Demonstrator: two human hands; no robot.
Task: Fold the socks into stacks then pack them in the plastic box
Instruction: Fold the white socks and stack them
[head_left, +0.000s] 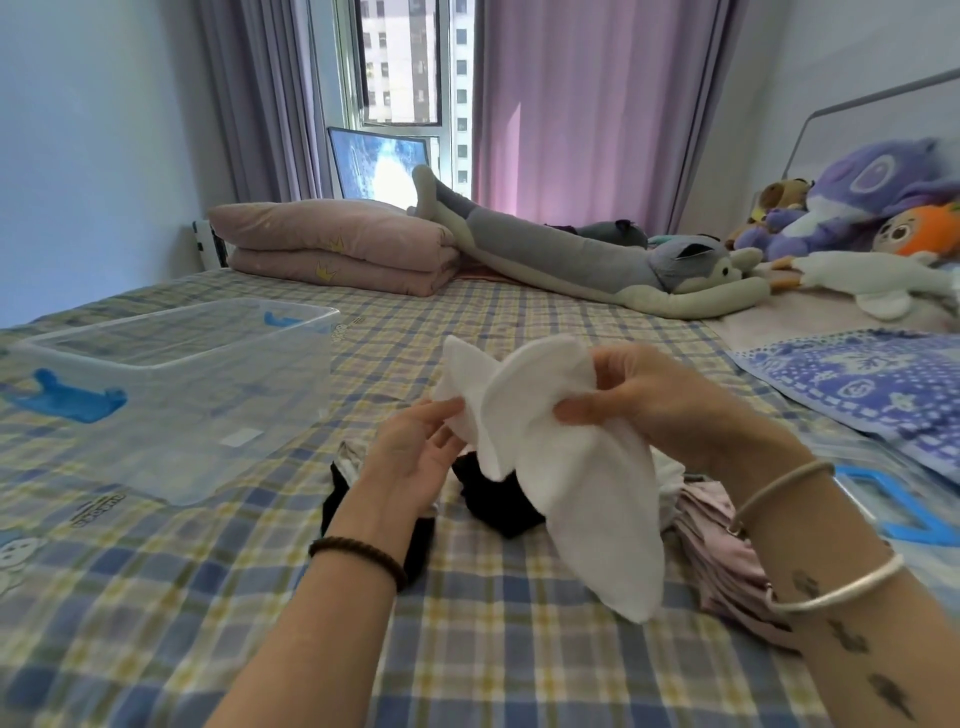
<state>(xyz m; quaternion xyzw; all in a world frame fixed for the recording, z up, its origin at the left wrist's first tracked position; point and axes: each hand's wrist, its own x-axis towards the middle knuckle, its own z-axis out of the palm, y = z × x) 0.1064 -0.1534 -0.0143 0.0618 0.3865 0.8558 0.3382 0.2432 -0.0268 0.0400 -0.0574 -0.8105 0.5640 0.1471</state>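
Fingers, left hand (415, 457): thumb and fingertips (441, 410) pinch the left edge of the white socks; the other fingers are loosely curled beneath, palm turned up.
Fingers, right hand (639, 395): thumb (576, 413) pressed to the front of the fabric, the fingers curled behind it, gripping the same socks from the right.
White socks (571, 467): held in the air between both hands, above the middle of the bed; rounded ends fanned upward and far, the long part hanging down toward the near side.
Black socks (498, 499): lying on the sheet directly under the hands, partly hidden by the left wrist.
Pink pile (722, 551): pale pink fabric on the sheet, just right of the black socks, beneath the right forearm; whether it is socks I cannot tell.
Plastic box (208, 415): clear, top open, blue clips on its sides; stands on the bed at left, well apart from the hands.
Clear lid (914, 509): blue handle, near right edge of the bed, partly hidden by the right arm.
Bed sheet (519, 649): blue, yellow and white check.
Wristwear: dark beaded band (363, 558) on the left wrist; silver bangle (836, 587) on the right.
Far side: folded pink quilt (337, 244), long grey plush (597, 254), plush toys (857, 197) at far right.
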